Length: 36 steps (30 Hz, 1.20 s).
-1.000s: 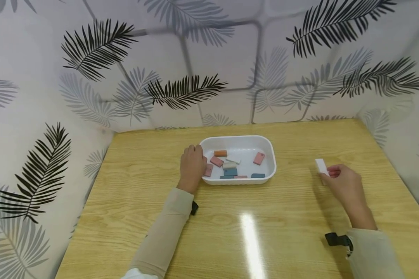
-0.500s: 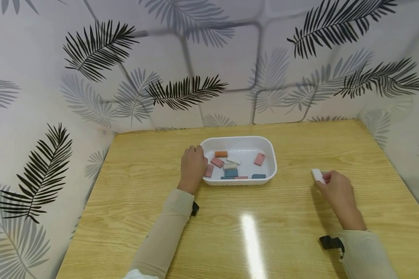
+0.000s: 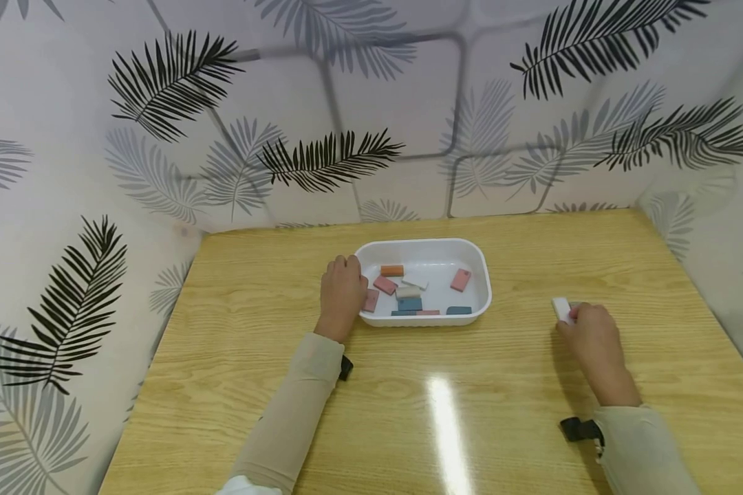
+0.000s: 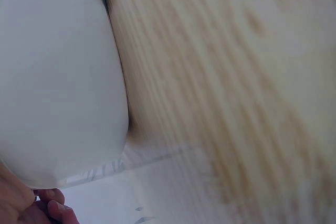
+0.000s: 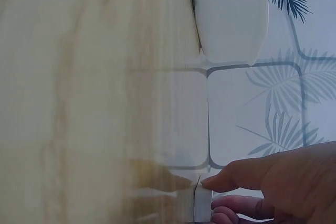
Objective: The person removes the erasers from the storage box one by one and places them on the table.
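Note:
At the left end of a white plastic tray [image 3: 436,265], my left hand [image 3: 342,295] grips the rim. The left wrist view has the tray's outer wall [image 4: 58,77] filling its left side, and curled fingers [image 4: 62,212] below the rim. My right hand [image 3: 594,340] pinches a small white rectangular block [image 3: 561,309] to the right of the tray. In the right wrist view that block [image 5: 202,203] stands on edge at the table surface between thumb and fingers; its lower part is cut off. Several small blocks lie in the tray, among them an orange block [image 3: 392,271] and a pink block [image 3: 461,280].
The wooden table [image 3: 272,405] has a bright light reflection [image 3: 447,426] in front of the tray. Behind and beside the table are leaf-patterned walls [image 3: 408,103]. Blue blocks [image 3: 459,311] lie near the tray's front wall.
My right hand has moved left and a little toward me with the white block, then nearly stopped. The left hand and tray have stayed in place.

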Each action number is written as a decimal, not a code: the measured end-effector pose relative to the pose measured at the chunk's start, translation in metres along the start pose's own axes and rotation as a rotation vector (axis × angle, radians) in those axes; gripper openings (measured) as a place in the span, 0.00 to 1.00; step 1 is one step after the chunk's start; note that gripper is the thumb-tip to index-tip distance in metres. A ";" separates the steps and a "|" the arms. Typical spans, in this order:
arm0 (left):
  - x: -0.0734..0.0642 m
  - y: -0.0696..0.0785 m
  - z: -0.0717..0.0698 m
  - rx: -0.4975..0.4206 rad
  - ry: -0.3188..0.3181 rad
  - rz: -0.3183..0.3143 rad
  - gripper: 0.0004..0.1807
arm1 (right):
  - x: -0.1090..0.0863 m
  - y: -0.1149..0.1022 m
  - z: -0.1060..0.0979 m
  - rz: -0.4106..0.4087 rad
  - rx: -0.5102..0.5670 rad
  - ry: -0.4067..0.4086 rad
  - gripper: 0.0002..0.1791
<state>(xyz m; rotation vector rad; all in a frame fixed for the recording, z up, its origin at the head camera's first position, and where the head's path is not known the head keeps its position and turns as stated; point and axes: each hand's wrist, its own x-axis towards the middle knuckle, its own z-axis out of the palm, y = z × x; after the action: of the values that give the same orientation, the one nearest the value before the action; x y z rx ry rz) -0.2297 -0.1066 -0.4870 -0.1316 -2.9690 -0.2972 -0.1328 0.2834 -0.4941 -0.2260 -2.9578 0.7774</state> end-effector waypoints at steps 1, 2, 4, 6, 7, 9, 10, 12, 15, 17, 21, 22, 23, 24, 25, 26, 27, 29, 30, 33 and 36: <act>0.000 0.000 0.000 -0.001 0.002 -0.003 0.08 | 0.000 -0.001 0.000 -0.002 -0.001 0.000 0.14; 0.001 0.000 0.000 0.001 0.003 -0.004 0.08 | 0.000 -0.001 0.000 -0.005 -0.002 -0.002 0.14; 0.001 0.000 -0.001 -0.002 0.003 -0.007 0.08 | 0.001 -0.002 -0.001 -0.011 -0.004 -0.010 0.14; 0.001 0.000 -0.003 -0.001 0.004 -0.006 0.08 | 0.001 -0.003 -0.002 -0.022 -0.006 -0.017 0.15; 0.001 0.000 -0.003 -0.002 0.003 -0.005 0.08 | 0.001 -0.005 -0.003 -0.026 -0.004 -0.024 0.16; 0.000 0.000 -0.004 -0.004 0.000 -0.005 0.08 | 0.001 -0.009 -0.006 -0.041 -0.004 -0.032 0.17; 0.000 0.000 -0.005 -0.003 -0.003 -0.004 0.08 | 0.001 -0.011 -0.007 -0.047 -0.001 -0.037 0.18; 0.000 0.000 -0.005 -0.006 -0.006 -0.003 0.08 | 0.002 -0.019 -0.011 -0.068 0.006 -0.047 0.19; -0.001 -0.001 -0.005 -0.005 -0.005 0.002 0.09 | 0.004 -0.035 -0.018 -0.108 0.012 -0.064 0.20; -0.001 -0.001 -0.005 -0.006 0.003 0.004 0.09 | 0.006 -0.048 -0.022 -0.146 0.030 -0.073 0.20; 0.000 -0.002 -0.005 -0.013 0.011 0.004 0.09 | 0.013 -0.074 -0.027 -0.226 0.080 -0.092 0.19; 0.000 -0.003 -0.005 -0.016 0.009 0.004 0.09 | 0.014 -0.080 -0.027 -0.245 0.095 -0.103 0.18; 0.000 -0.003 -0.004 -0.018 0.007 0.003 0.09 | 0.016 -0.086 -0.027 -0.262 0.101 -0.109 0.18; 0.000 -0.003 -0.004 -0.019 0.004 0.003 0.09 | 0.017 -0.092 -0.027 -0.272 0.107 -0.127 0.17; 0.000 -0.003 -0.004 -0.020 0.002 0.003 0.09 | 0.018 -0.098 -0.026 -0.281 0.109 -0.143 0.17; 0.000 -0.003 -0.005 -0.019 0.000 0.001 0.10 | 0.019 -0.103 -0.025 -0.288 0.108 -0.161 0.17; 0.000 -0.003 -0.005 -0.017 -0.002 0.001 0.10 | 0.020 -0.109 -0.023 -0.299 0.110 -0.175 0.17; 0.000 -0.003 -0.005 -0.018 -0.005 -0.002 0.10 | 0.022 -0.117 -0.017 -0.330 0.102 -0.199 0.16; 0.000 -0.003 -0.005 -0.021 -0.006 -0.003 0.10 | 0.024 -0.121 -0.013 -0.346 0.100 -0.208 0.15; -0.001 -0.003 -0.004 -0.026 -0.001 0.003 0.09 | 0.029 -0.127 0.002 -0.395 0.071 -0.237 0.14; -0.001 -0.002 -0.003 -0.034 0.012 0.020 0.08 | 0.035 -0.131 0.014 -0.410 0.027 -0.284 0.12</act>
<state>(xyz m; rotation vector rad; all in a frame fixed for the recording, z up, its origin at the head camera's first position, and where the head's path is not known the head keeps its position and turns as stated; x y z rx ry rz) -0.2282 -0.1095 -0.4843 -0.1625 -2.9494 -0.3451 -0.1852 0.1694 -0.4405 0.5186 -3.0797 0.8449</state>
